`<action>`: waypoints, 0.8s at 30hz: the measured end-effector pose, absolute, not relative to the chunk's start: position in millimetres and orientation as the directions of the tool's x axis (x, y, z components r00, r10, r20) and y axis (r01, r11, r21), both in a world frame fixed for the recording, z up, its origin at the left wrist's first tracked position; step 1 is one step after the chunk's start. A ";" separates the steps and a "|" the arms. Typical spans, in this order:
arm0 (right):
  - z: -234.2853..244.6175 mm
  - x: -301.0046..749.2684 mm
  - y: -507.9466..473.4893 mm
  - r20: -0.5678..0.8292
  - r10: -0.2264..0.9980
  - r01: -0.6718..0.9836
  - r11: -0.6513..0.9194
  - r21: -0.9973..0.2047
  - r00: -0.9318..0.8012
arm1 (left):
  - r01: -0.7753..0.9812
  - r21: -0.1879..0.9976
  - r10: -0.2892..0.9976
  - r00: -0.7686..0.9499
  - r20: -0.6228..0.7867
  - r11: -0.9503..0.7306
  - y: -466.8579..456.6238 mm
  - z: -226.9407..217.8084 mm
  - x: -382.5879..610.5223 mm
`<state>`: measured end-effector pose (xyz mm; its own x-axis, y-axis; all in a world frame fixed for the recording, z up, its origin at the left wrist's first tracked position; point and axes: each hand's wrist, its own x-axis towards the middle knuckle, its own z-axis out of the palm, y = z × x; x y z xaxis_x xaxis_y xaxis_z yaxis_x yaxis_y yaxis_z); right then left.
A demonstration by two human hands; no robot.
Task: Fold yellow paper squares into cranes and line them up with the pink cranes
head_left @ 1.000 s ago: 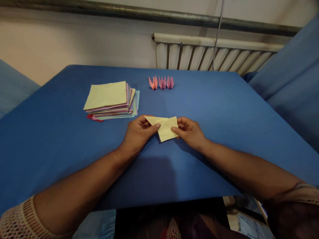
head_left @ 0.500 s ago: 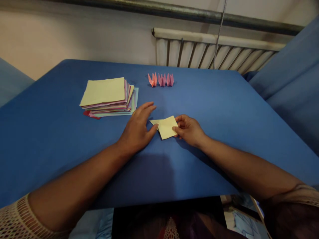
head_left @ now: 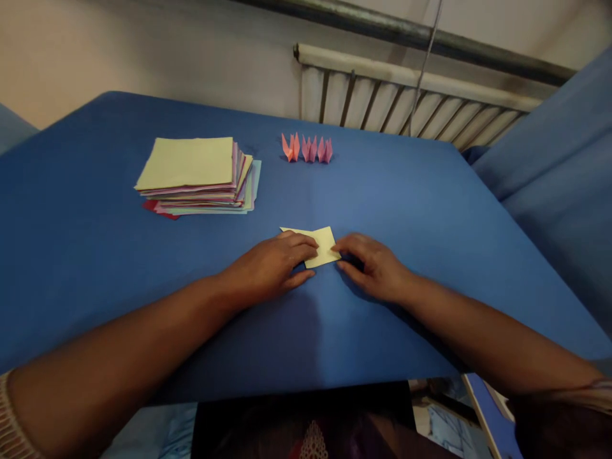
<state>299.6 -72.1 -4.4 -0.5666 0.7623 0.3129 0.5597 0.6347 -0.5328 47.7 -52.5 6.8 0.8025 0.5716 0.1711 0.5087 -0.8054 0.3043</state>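
Observation:
A folded piece of pale yellow paper lies on the blue table in front of me, a pointed flap reaching out to its left. My left hand rests over its left part, fingers stretched out flat on the paper and thumb by the near edge. Part of the paper is hidden under these fingers. At the right edge, my right hand touches the paper with its fingertips; the thumb is apart from the index finger, below the lower right corner.
A thick stack of coloured paper, yellow on top, stands at the left. Several small folded pink and orange paper figures stand in a row towards the back. Behind the blue table are a radiator and a blue curtain.
My left hand has come down flat onto the paper. The paper now lies on the table, and my right hand has loosened its pinch, its fingertips staying at the right edge.

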 end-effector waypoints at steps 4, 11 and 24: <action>-8.8 298.3 -71.6 0.225 0.758 0.594 0.629 -0.502 -0.612 | 0.522 0.327 0.596 0.780 0.190 -0.788 -50.7 5.7 49.5; -8.1 292.8 -67.3 0.217 0.804 0.642 0.578 -0.504 -0.554 | 0.512 0.393 0.615 0.763 0.199 -0.764 -48.5 4.7 51.2; -7.6 284.9 -67.6 0.191 0.862 0.661 0.487 -0.571 -0.470 | 0.637 0.521 0.789 0.601 0.127 -0.568 -48.0 6.4 58.1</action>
<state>284.9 -67.6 -7.6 -0.4699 0.8617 0.1914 0.6606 0.4871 -0.5713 58.1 -48.0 6.4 0.6005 0.7894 0.1272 0.6367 -0.5683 0.5212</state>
